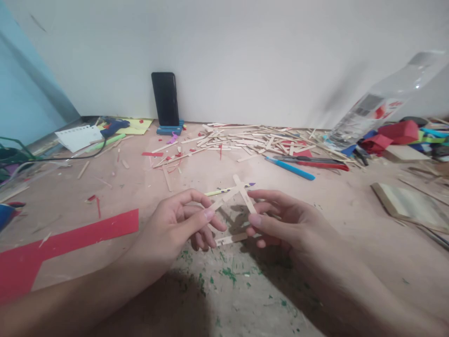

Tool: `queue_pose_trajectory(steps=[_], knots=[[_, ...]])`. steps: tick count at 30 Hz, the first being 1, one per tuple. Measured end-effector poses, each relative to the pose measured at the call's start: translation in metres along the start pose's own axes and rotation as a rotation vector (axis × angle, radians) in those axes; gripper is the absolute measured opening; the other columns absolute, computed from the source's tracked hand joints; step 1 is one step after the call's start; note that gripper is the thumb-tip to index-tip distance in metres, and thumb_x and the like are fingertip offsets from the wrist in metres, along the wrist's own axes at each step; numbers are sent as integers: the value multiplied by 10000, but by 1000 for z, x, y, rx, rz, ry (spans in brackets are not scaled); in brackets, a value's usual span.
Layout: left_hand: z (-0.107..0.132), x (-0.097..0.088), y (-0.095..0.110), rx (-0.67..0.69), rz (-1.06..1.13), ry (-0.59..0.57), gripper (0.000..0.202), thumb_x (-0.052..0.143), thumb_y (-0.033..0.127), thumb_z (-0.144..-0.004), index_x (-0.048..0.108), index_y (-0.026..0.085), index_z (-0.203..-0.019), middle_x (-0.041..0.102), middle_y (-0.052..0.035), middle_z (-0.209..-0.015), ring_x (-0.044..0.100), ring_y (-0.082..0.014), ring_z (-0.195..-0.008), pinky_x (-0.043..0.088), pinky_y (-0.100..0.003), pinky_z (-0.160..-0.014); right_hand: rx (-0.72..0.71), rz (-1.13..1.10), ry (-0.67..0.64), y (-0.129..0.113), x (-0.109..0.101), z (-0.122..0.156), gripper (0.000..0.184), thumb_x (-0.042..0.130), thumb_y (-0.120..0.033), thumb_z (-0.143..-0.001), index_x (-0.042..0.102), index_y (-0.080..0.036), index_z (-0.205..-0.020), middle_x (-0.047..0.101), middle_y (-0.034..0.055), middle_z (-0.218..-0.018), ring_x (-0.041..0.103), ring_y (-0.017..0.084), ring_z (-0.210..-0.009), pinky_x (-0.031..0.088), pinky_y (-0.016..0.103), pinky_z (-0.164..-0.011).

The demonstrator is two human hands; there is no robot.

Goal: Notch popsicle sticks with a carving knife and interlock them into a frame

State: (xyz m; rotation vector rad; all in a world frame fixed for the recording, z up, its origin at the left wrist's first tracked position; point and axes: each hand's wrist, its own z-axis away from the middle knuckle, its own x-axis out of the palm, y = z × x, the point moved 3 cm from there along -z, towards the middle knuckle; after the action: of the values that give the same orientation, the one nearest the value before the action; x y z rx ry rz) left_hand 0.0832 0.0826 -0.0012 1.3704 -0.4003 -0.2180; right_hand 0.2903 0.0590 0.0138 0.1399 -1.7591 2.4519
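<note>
Two wooden craft sticks (240,185) cross near their upper ends, forming an upside-down V above the table. My left hand (189,220) pinches the lower end of the left stick between thumb and fingers. The lower end of the right stick is pinched by my right hand (280,222). Below them, another craft stick (231,239) spans the gap between my hands; whether it is joined to the others or lies on the table, I cannot tell. Behind the crossing lies a yellow pencil (218,192) with a purple tip.
A heap of craft sticks (245,139) lies along the wall. A phone (164,99) stands on a blue base. Around are a blue glue gun (117,126), a blue-handled tool (290,168), red paper (87,236), a plastic bottle (377,110) and a wood block (410,203).
</note>
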Motion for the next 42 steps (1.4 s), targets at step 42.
queue_pose_trajectory(steps=[42], knots=[[10,8,-4,-51,-56,-101,298,645,487,-975,527,214,-998,729,5,-693,557,-81,-484,430,-184,-500,-363,203,198,-18,-3,11,105,877,-360,-829,858,-300,-914,829,28,-901,768,135,-757,588,99,-570]])
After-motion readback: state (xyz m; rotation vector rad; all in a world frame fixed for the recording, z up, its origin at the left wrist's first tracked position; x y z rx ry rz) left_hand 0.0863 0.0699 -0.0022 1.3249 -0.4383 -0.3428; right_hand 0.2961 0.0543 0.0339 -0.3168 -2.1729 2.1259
